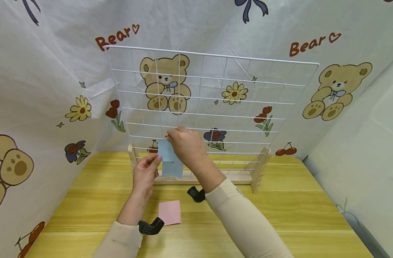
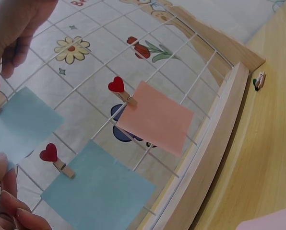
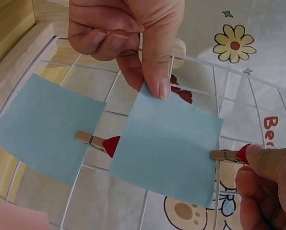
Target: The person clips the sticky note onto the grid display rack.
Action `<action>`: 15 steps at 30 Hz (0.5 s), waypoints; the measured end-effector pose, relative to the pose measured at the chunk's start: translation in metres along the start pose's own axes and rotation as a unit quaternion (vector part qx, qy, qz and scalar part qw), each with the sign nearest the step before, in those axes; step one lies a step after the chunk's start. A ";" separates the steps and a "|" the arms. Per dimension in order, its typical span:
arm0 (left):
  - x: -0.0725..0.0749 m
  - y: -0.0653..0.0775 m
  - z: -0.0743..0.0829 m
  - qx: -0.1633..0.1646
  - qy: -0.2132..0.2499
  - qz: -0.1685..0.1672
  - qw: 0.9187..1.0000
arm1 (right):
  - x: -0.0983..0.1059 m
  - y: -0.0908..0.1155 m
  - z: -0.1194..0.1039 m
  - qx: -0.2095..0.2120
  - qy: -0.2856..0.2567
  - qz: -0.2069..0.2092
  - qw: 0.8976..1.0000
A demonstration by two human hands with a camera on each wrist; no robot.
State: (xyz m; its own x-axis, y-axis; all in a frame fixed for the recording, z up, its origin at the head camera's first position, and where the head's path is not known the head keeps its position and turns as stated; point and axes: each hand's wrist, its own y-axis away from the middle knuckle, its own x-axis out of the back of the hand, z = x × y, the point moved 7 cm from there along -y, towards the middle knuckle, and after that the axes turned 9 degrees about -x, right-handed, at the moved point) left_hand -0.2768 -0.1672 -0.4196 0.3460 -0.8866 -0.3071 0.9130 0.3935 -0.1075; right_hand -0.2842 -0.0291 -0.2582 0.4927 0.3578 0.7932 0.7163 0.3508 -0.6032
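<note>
**Printed cloth (image 1: 203,32) behind, blue note between my two hands**

The white cloth, covered in bears, flowers and the word "Bear", hangs behind a yellow wood-grain table (image 1: 296,215). On the table stands a white wire grid (image 1: 212,55) in a pale wooden stand (image 1: 260,170). I reach toward the grid's lower left part in cream sleeves (image 1: 248,218).

My right hand (image 1: 190,147) is the higher one, at the top edge of the upper blue note (image 1: 166,150); my left hand (image 1: 145,173) is at its lower left corner. So the note lies between them, in front of the wires. My left thumb and forefinger pinch that corner, thumb on the face of the paper. My right thumb and fingers pinch the red heart end of a wooden clip (image 3: 225,155), whose tip overlaps the note's top edge; whether it bites the wire too, I cannot tell.

Just below hangs the lower blue note (image 1: 172,170), and near it a pink note (image 2: 157,117), each under its own heart clip. A pink sheet (image 1: 169,211) lies on the table, nearer me than the stand.
</note>
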 end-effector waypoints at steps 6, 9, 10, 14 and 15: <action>0.001 -0.001 -0.001 -0.001 -0.001 0.001 1.000 | 0.001 0.000 0.003 0.002 -0.018 0.011 1.000; 0.001 -0.001 -0.002 -0.003 -0.001 0.000 1.000 | 0.003 0.000 0.005 0.003 -0.032 0.016 0.999; 0.000 -0.001 -0.003 -0.004 0.000 -0.001 1.000 | 0.003 0.000 0.005 0.003 -0.035 0.018 0.999; 0.000 -0.001 -0.004 -0.003 -0.005 -0.003 1.000 | 0.004 0.000 0.006 0.008 -0.035 0.023 0.999; 0.000 -0.001 -0.005 -0.002 -0.007 -0.003 1.000 | 0.004 0.000 0.006 0.010 -0.033 0.024 0.999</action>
State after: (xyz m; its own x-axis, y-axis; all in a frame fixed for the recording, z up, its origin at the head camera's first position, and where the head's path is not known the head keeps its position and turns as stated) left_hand -0.2790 -0.1661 -0.4240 0.3435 -0.8920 -0.2939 0.9140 0.3895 -0.1139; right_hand -0.2851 -0.0225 -0.2561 0.4914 0.4307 0.7570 0.6830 0.3487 -0.6418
